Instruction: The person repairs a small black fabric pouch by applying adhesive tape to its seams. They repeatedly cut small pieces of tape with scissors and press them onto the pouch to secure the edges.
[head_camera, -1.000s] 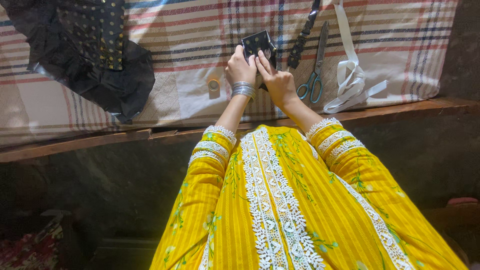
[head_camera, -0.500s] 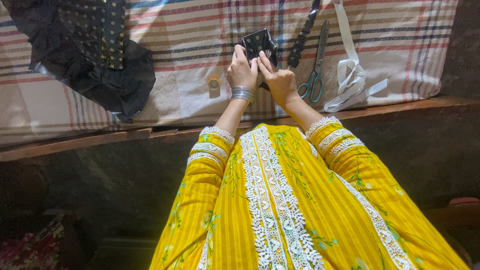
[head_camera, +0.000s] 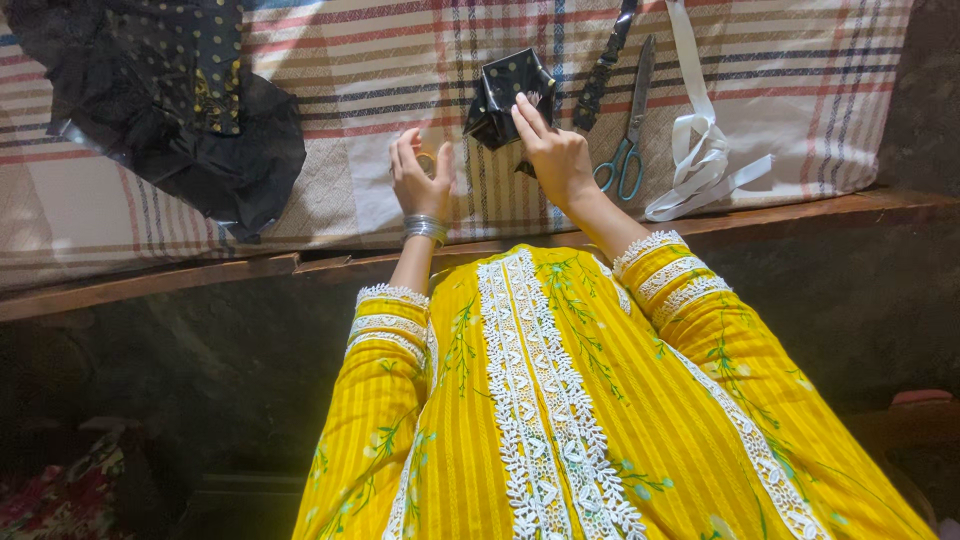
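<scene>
Two hands work over a striped cloth (head_camera: 400, 60) that covers a bed with a wooden edge (head_camera: 700, 215). The right hand (head_camera: 556, 157) rests its fingers on a small folded piece of black fabric with pale dots (head_camera: 505, 92), pressing it against the cloth rather than closing around it; the fingers are extended. The left hand (head_camera: 418, 180) is just beside, apart from the piece, fingers loosely curled around a small roundish yellowish object (head_camera: 426, 160) whose kind cannot be told; whether it is gripped firmly cannot be told either. As a judgement, the small piece appears folded into shape and held in place, with no stitching or trimming visible on it, so finishing work seems to remain. Scissors with blue-green handles (head_camera: 628, 135) lie untouched just to the right of the right hand, next to a dark narrow tool (head_camera: 603, 70) and a looped white ribbon (head_camera: 700, 150). A larger heap of black dotted fabric and netting (head_camera: 170, 110) lies well apart at the upper left. No packages, labels or signs are visible anywhere in the view.
</scene>
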